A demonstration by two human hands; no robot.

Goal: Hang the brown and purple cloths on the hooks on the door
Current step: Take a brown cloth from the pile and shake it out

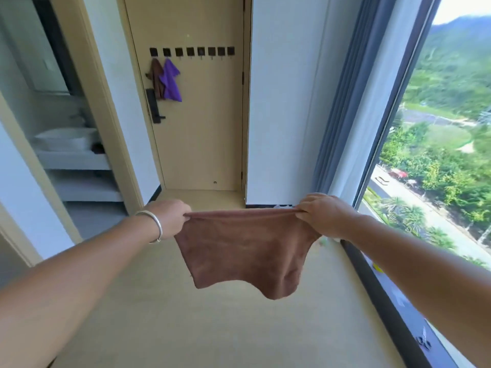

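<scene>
Hands, left (171, 217) and right (320, 212), pinch a brown cloth's (247, 251) top corners, stretched well before the door (202, 128); hung brown (156, 78) and purple (171, 81) cloths occupy its leftmost hooks (191, 52). No readable writing.

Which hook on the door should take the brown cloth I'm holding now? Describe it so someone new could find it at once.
Look at the beige door straight ahead; a row of eight black square hooks runs across its upper part. The first two from the left carry a dark brown cloth and a purple cloth. The third hook, just right of the purple cloth, is the first bare one.
</scene>
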